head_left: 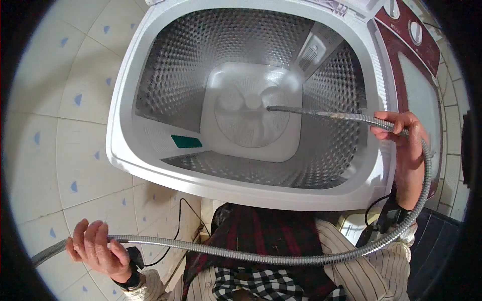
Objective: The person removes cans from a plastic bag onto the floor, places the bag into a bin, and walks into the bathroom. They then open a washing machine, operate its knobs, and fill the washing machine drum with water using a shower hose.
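Note:
A ribbed metal hose (281, 259) runs from the far lower left, across the front of my body, and loops up on the right. My left hand (98, 251) has its fingers wrapped round the hose at the lower left. Above the right rim of the washing machine tub, my right hand (401, 131) grips the hose near its other end. That end reaches into the washing machine tub (326, 135), its tip above the white bottom disc (253, 120). The tub has dimpled metallic walls. Whether water flows from the tip, I cannot tell.
On the machine's right side is a dark red panel (401, 30) with white knobs (415, 33). A green patch (186, 141) marks the tub's near-left inner wall. Pale tiles (70, 100) with blue marks lie left. A thin black cable (179, 220) hangs beside my left wrist.

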Motion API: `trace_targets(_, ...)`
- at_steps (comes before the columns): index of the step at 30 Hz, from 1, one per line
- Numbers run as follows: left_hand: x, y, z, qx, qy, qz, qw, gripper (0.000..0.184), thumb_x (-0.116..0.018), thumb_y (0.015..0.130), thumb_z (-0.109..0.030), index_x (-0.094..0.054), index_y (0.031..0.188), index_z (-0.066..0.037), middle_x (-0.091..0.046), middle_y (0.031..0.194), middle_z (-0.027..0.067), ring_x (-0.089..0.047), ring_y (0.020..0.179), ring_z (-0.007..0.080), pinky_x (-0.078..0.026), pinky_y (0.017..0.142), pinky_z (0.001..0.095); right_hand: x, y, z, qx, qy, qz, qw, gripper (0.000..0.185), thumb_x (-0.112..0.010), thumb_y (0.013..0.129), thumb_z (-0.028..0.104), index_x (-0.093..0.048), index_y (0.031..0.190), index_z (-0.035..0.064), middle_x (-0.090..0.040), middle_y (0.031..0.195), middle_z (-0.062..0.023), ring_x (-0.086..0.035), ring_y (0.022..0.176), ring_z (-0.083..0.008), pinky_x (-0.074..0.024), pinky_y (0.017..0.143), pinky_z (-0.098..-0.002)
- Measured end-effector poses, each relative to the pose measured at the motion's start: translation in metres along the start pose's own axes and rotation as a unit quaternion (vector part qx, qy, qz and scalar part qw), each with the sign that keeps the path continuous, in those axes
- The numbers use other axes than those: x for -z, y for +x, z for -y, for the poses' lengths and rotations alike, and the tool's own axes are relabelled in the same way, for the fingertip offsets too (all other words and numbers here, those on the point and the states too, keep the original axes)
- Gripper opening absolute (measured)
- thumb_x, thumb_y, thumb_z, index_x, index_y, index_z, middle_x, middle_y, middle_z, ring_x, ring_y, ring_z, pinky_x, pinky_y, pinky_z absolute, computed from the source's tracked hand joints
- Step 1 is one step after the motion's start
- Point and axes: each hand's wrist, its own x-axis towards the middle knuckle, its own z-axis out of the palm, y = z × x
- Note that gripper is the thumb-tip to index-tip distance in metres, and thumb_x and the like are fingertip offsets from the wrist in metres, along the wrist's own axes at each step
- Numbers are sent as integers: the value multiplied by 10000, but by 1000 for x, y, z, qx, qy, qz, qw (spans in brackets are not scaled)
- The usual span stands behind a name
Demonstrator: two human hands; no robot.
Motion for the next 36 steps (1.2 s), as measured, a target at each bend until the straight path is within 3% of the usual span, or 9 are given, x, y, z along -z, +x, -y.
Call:
trace_targets(11, -57, 4, -36, -69, -170, -140, 973, 581, -335, 895, -639, -601, 969, -128, -624, 1030, 26, -528, 1076, 267, -194, 987, 516, 5, 26, 41, 54, 37, 89, 994, 386, -514, 948, 366, -587, 861, -3, -633, 954, -120, -639, 806, -165, -517, 719, -276)
trace_targets(15, -72, 38, 0, 7, -113, -103, 988, 356, -609, 802, -399, -592, 1008, -109, -588, 1099, 54, -507, 1120, 271, -214, 1003, 497, 0, 53, 75, 81, -62, 131, 986, 447, -493, 938, 421, -562, 813, -3, -644, 921, -140, -645, 808, -185, -508, 707, -302)
trace_targets(19, -84, 55, 34, 71, -65, -133, 986, 308, -671, 737, -218, -586, 1008, -99, -584, 1102, 46, -496, 1143, 259, -232, 1010, 486, -18, 76, 83, 157, -205, 130, 957, 431, -543, 926, 355, -613, 752, -32, -609, 658, -78, -594, 636, -146, -469, 602, -296)
trace_targets(21, -84, 61, 35, 68, -75, -139, 985, 278, -658, 728, -122, -584, 995, -93, -584, 1102, 34, -490, 1157, 246, -241, 1012, 485, -28, 89, 94, 156, -327, 179, 915, 433, -568, 904, 374, -617, 725, -17, -573, 589, -138, -572, 565, -249, -456, 571, -361)
trace_targets(24, -85, 59, 11, 62, -158, -136, 976, 247, -639, 737, -114, -584, 977, -89, -584, 1096, 35, -491, 1155, 253, -243, 1008, 488, -61, 106, 108, 219, -418, 164, 866, 545, -521, 895, 472, -621, 697, -26, -590, 643, -228, -590, 624, -395, -476, 617, -451)
trace_targets(28, -73, 49, -48, 71, -290, -132, 945, 238, -623, 745, -103, -581, 978, -79, -578, 1103, 44, -497, 1130, 263, -240, 1011, 477, -128, 139, 87, 314, -470, 193, 802, 480, -516, 908, 417, -637, 724, -10, -593, 681, -245, -586, 680, -427, -475, 634, -462)
trace_targets(31, -48, 35, -82, 81, -369, -109, 919, 238, -615, 748, -90, -580, 982, -66, -576, 1100, 75, -502, 1099, 283, -282, 990, 447, -166, 141, 74, 352, -434, 214, 801, 396, -586, 850, 352, -656, 752, -26, -615, 726, -242, -604, 722, -421, -487, 667, -472)
trace_targets(34, -14, 27, -106, 245, -508, -188, 804, 282, -636, 724, -57, -584, 1002, -46, -571, 1108, 124, -493, 1100, 310, -359, 922, 396, -200, 142, 63, 357, -465, 219, 780, 355, -604, 827, 323, -667, 754, -19, -632, 732, -222, -621, 726, -400, -498, 667, -464)
trace_targets(36, 14, 45, -119, 195, -462, -192, 844, 343, -659, 708, -64, -575, 1039, -44, -560, 1141, 123, -485, 1113, 308, -347, 935, 407, -217, 136, 65, 338, -468, 236, 782, 183, -574, 746, 168, -684, 734, 22, -660, 758, -188, -654, 723, -347, -529, 657, -441)
